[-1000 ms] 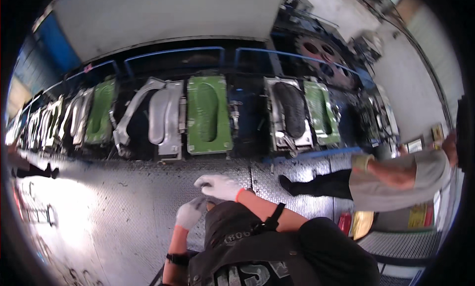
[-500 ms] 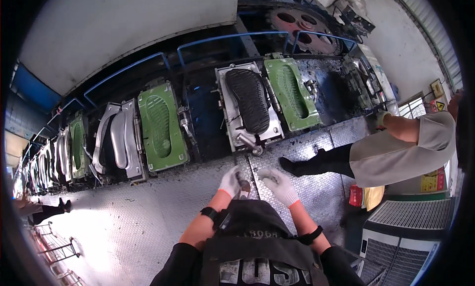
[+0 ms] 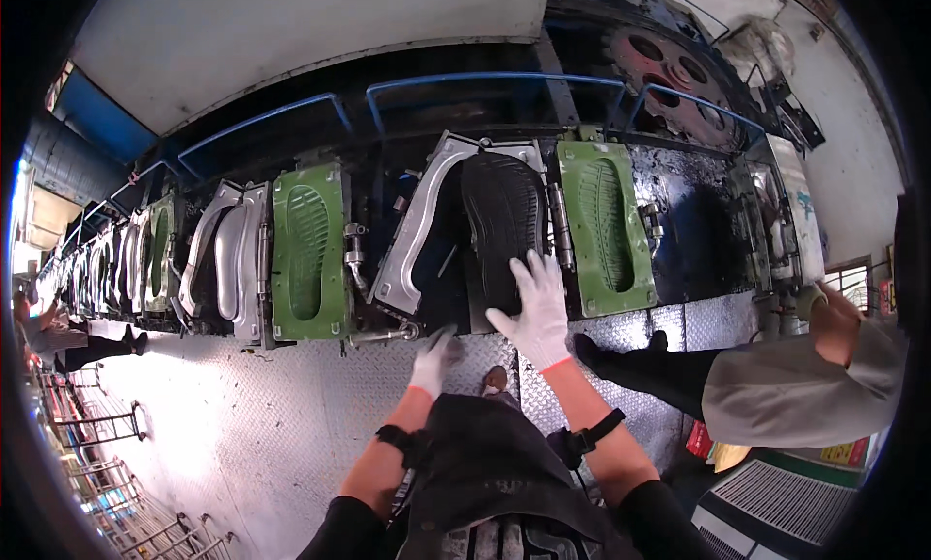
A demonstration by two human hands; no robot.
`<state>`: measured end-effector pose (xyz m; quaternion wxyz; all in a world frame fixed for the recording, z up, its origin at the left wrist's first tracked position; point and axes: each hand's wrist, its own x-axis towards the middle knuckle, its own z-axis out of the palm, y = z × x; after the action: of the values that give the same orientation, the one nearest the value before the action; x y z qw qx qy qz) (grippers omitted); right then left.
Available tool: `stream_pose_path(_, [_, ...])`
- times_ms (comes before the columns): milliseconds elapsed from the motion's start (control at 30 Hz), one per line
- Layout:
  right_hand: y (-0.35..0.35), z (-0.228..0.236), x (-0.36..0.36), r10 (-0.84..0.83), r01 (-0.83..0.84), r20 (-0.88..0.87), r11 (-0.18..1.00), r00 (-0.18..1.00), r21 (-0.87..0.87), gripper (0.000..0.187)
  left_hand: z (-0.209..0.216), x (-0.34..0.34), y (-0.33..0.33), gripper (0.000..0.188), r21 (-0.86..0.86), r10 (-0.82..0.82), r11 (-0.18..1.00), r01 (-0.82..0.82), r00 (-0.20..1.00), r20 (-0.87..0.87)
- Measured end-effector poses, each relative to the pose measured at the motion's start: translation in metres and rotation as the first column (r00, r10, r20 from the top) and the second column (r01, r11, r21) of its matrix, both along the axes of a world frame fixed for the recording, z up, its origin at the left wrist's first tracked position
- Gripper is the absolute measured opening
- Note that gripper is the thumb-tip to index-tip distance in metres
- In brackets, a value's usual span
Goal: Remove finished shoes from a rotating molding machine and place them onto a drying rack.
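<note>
My right hand (image 3: 538, 313), in a white glove, is open with its fingers spread over the lower end of a black shoe sole (image 3: 504, 206). The fingertips reach the sole's edge; whether they press on it I cannot tell. The sole lies in a metal mould, whose silver frame (image 3: 402, 255) stands swung out to the left. Hinged on the right is the mould's green half (image 3: 606, 230), with a tread-patterned hollow. My left hand (image 3: 436, 361), also gloved, is below the frame's lower end, apart from it. Its fingers are somewhat blurred and look loosely open, with nothing visible in them.
More moulds stretch leftward, including a green one (image 3: 308, 250) beside a silver one (image 3: 242, 259). Blue rails (image 3: 495, 77) run behind them. A co-worker's dark-clad leg (image 3: 669, 371) is close on my right. Metal racks (image 3: 107, 424) stand at lower left over the patterned metal floor (image 3: 281, 395).
The silver frame has swung away from around the black sole to the left. My right hand has risen from near my body to the sole. My left hand has shifted slightly left and down.
</note>
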<state>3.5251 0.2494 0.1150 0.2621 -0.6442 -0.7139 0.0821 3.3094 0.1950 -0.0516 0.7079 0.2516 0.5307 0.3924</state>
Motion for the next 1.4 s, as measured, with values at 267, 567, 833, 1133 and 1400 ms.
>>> stream_pose_path(267, [0.017, -0.012, -0.011, -0.007, 0.017, 0.124, 0.997, 0.992, -0.08, 0.09, -0.061, 0.079, 0.154, 0.03, -0.007, 0.715, 0.697, -0.717, 0.695, 0.076])
stream_pose_path(567, [0.018, -0.012, -0.006, -0.031, 0.035, 0.081, 0.998, 0.996, -0.052, 0.087, -0.019, 0.069, 0.209, 0.037, 0.284, 0.477, 0.877, -0.388, 0.775, -0.415])
stream_pose_path(833, [0.02, -0.013, -0.008, -0.056, 0.066, 0.045, 0.967, 0.997, -0.246, 0.094, -0.04, 0.076, 0.165, 0.055, -0.058, -0.003, 0.998, 0.022, 0.952, 0.305])
stream_pose_path(1133, [0.039, -0.015, -0.025, -0.083, 0.08, -0.038, 0.994, 0.996, -0.078, 0.08, -0.091, 0.036, 0.089, 0.055, 0.036, -0.435, 0.896, 0.442, 0.892, -0.125])
stream_pose_path(1400, [0.107, 0.052, 0.027, -0.033, 0.105, -0.994, 0.993, -0.101, -0.043, 0.045, -0.1, 0.001, 0.034, 0.055, -0.02, -0.489, 0.867, 0.499, 0.84, -0.235])
